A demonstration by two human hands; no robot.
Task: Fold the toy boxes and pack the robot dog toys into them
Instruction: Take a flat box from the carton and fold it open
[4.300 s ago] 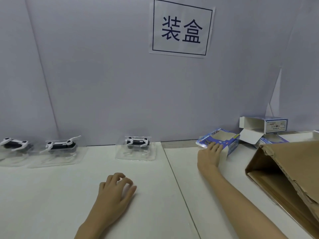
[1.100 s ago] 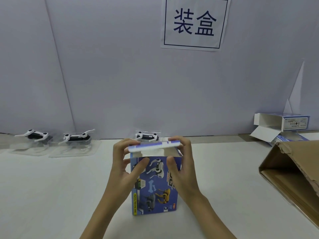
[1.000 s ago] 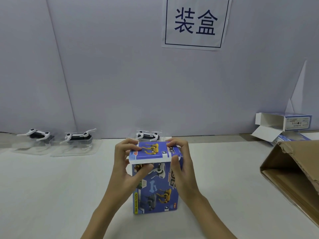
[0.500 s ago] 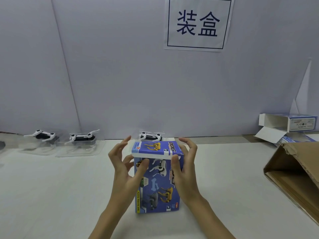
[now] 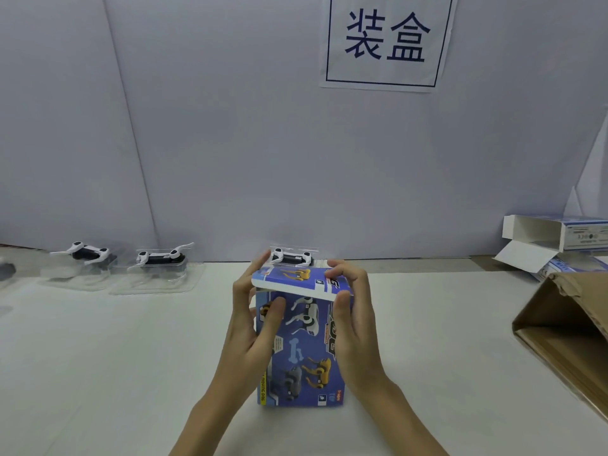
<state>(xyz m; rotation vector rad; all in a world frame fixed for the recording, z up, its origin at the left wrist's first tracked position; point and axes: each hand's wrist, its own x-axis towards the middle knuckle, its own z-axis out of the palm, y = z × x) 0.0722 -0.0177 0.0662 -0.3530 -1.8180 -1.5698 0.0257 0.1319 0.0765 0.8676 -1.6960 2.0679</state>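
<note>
A blue toy box printed with robot dogs stands upright on the white table in front of me. Its top flap is folded over, with the white front edge slightly raised. My left hand holds the box's left side, thumb on the front face and fingertips at the flap's left corner. My right hand grips the right side, fingers curled over the flap and thumb under its edge. Three robot dog toys in clear blister trays lie along the wall: one behind the box, two at the left.
An open white-and-blue box rests on flat box blanks at the far right. A large brown cardboard carton lies on its side at the right edge. A paper sign hangs on the wall.
The box was taken from the right, stood upright in front of me, and its top flap folded down. In the last half second both hands closed in on the flap again.
</note>
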